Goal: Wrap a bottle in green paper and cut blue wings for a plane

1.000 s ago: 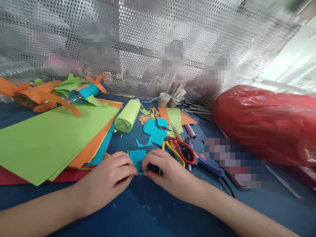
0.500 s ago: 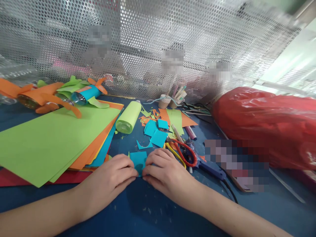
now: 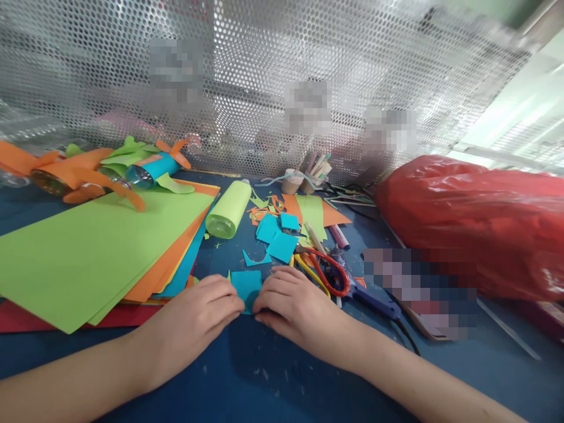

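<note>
A small blue paper piece (image 3: 247,286) lies between my two hands near the table's front. My left hand (image 3: 200,323) is closed on its left edge, fingers together. On its right edge, my right hand (image 3: 297,305) pinches the paper, with the fingers curled. Just beyond are more blue squares (image 3: 282,246) and a curved blue offcut (image 3: 257,258). Scissors with red handles (image 3: 337,276) lie beyond and right of my right hand, beside a blue glue gun (image 3: 379,302). A bottle wrapped in green paper (image 3: 229,208) lies behind my left hand.
Stacked coloured sheets (image 3: 106,247) spread across the left. Paper-covered bottles (image 3: 154,167) lie behind them. Cups (image 3: 292,182) stand near the perforated metal screen (image 3: 255,76). On the right are a red plastic bag (image 3: 476,223) and a partly blurred flat object (image 3: 423,299). People are faintly visible beyond the screen.
My right hand's fingers have shifted slightly on the blue paper. My left hand stays at its left edge, and the view has moved a little.
</note>
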Action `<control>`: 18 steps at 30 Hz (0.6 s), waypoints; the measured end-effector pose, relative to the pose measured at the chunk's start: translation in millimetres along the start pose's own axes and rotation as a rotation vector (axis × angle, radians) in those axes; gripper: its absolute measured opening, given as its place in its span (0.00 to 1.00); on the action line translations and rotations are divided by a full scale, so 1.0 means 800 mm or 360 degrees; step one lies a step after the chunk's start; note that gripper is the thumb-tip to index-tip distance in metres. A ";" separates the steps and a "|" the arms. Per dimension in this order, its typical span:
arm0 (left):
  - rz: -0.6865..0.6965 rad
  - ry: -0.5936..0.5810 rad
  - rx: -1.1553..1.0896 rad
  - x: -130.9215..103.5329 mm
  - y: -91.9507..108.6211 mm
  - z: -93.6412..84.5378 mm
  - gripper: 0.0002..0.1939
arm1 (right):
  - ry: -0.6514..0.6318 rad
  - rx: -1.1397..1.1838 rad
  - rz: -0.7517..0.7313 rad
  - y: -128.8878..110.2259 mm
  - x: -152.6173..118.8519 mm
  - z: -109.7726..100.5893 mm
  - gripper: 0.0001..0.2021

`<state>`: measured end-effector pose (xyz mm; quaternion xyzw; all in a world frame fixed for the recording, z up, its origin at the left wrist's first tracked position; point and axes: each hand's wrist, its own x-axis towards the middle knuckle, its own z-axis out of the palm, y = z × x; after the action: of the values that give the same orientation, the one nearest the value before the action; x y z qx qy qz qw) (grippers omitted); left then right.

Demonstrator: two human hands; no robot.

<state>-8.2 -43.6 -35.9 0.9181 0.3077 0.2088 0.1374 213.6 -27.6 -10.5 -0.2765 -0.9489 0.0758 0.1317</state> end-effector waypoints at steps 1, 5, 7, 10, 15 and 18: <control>-0.0025 -0.0006 -0.0025 0.001 0.001 -0.001 0.11 | 0.0006 0.0031 -0.0013 0.001 0.000 0.000 0.05; -0.0101 -0.0013 -0.0088 0.000 0.000 0.001 0.10 | 0.0024 0.0044 -0.0050 0.003 0.001 0.002 0.06; -0.0118 -0.0003 -0.0093 -0.001 -0.001 0.003 0.07 | 0.0031 0.0019 -0.0048 0.003 0.001 0.003 0.06; -0.0144 0.0006 -0.0107 -0.002 -0.002 0.006 0.04 | 0.0035 -0.0009 -0.0041 0.001 0.001 0.004 0.07; -0.0154 0.0075 -0.0166 -0.001 -0.002 0.007 0.06 | 0.0029 -0.0047 -0.0040 -0.001 0.000 0.007 0.06; -0.0131 0.0115 -0.0171 0.000 -0.001 0.007 0.07 | 0.0041 -0.0088 -0.0072 -0.002 0.000 0.008 0.06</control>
<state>-5.9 -43.7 -41.5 0.8877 0.3383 0.2524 0.1838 210.9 -29.5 -15.9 -0.2595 -0.9549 0.0430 0.1380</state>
